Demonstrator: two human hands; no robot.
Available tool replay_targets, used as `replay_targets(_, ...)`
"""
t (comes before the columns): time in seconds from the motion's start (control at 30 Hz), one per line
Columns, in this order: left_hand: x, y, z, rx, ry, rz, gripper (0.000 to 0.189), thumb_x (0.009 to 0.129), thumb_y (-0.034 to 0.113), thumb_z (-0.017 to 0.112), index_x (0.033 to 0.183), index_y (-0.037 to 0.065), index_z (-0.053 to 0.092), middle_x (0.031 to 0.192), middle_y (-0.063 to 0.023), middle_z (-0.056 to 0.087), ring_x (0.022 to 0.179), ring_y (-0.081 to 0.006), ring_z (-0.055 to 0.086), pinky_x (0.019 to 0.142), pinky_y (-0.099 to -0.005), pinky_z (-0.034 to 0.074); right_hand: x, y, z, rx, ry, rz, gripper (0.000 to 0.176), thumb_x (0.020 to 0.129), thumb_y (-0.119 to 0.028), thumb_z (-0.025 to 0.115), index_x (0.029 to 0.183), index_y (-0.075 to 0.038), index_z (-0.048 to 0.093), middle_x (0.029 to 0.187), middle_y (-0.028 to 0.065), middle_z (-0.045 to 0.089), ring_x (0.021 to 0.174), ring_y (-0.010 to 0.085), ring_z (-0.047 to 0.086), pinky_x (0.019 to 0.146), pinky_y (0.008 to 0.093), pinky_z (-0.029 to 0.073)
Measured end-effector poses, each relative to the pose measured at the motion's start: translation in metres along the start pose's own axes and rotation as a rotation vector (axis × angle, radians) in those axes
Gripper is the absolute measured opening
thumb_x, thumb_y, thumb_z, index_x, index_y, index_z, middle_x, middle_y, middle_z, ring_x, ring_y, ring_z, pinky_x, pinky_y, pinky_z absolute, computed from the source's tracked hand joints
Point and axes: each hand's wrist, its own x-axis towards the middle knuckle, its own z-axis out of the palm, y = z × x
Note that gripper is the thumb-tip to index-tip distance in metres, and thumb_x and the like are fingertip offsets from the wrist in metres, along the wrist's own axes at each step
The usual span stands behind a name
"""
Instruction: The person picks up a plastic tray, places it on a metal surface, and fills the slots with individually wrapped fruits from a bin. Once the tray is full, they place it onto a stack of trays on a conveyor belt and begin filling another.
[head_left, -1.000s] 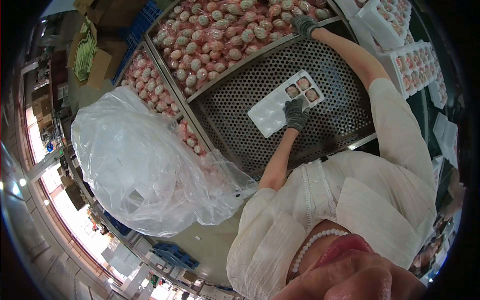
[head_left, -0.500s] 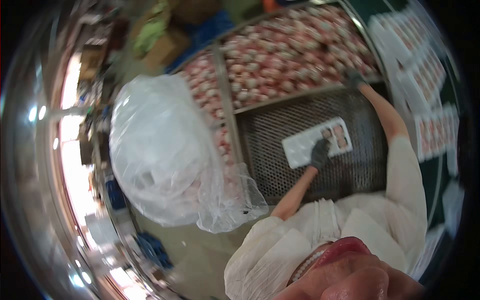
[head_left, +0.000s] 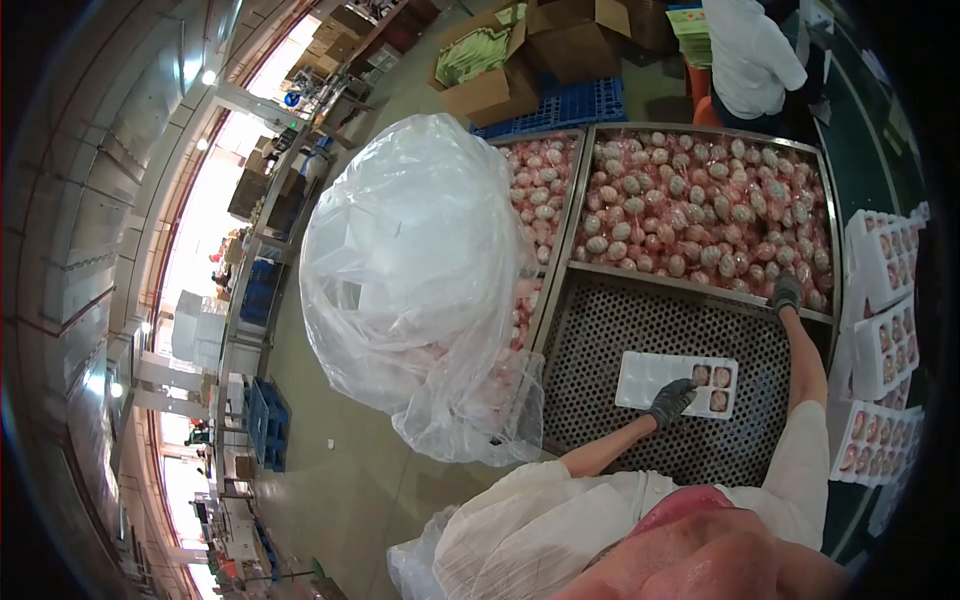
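My left hand (head_left: pixel 672 402), in a dark grey glove, lies over the near edge of a white tray (head_left: pixel 645 380) with its fingers stretched out, and nothing shows in it. Three round wrapped pieces (head_left: pixel 718 401) are visible in compartments at the tray's right end. The tray rests on a perforated metal surface (head_left: pixel 590 330). My right hand (head_left: pixel 787 292), also gloved, reaches to the near right edge of a heap of round pieces in red and clear wrapping (head_left: pixel 690 205). Its fingertips are hidden among them.
A big clear plastic bag (head_left: pixel 410 260) of white material stands left of the metal bin. Filled white trays (head_left: pixel 880 440) are stacked at the right. Beyond the bin are a person in white (head_left: pixel 755 60), a blue pallet (head_left: pixel 575 105) and cardboard boxes (head_left: pixel 495 95).
The view has turned and shifted, so the bin appears lower and farther right. My left hand has drawn back from the filled compartments, uncovering another piece. My right hand remains at the heap's edge.
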Motion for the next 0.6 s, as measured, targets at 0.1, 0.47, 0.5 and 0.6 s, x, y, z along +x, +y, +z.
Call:
replay_targets(0.1,-0.001,-0.017,-0.002,0.002,-0.037,-0.014,0.026,0.078,0.02,0.046,0.098,0.003,0.048,0.087,-0.0063,0.052,0.074,-0.0151,0.049,0.066,-0.026,0.041,0.004,0.013,-0.01,-0.062,0.311,0.126,0.025,0.076,-0.013,0.04,0.097,-0.003,0.048,0.095,0.0132,0.05,0.087,0.0222,0.048,0.072,0.0303,0.038)
replay_targets(0.47,0.047,0.023,-0.003,-1.098,-0.057,-0.458,0.049,0.073,0.026,0.053,0.116,0.02,0.031,0.107,-0.0064,0.04,0.083,-0.0197,0.048,0.068,-0.0323,0.043,-0.22,-0.1,-0.12,0.687,0.531,-0.539,0.01,0.066,-0.008,0.048,0.075,-0.004,0.052,0.069,0.0122,0.051,0.066,0.0262,0.051,0.056,0.0342,0.039)
replay_targets(0.5,0.042,0.031,-0.006,-1.056,-0.041,-0.436,0.047,0.073,0.03,0.052,0.115,0.02,0.033,0.107,-0.006,0.041,0.085,-0.0205,0.047,0.071,-0.0344,0.042,-0.242,-0.111,-0.092,0.973,0.229,-0.333,0.013,0.065,-0.009,0.048,0.076,-0.005,0.051,0.071,0.0126,0.051,0.068,0.0271,0.05,0.057,0.0353,0.039)
replay_targets(0.6,0.016,0.06,-0.011,-0.808,0.013,-0.455,0.04,0.074,0.036,0.049,0.109,0.016,0.041,0.103,-0.0039,0.045,0.091,-0.0207,0.045,0.077,-0.0372,0.039,-0.282,-0.138,-0.1,0.635,-0.054,-0.225,0.02,0.065,-0.01,0.049,0.085,-0.006,0.05,0.078,0.013,0.051,0.076,0.0276,0.05,0.061,0.0368,0.041)
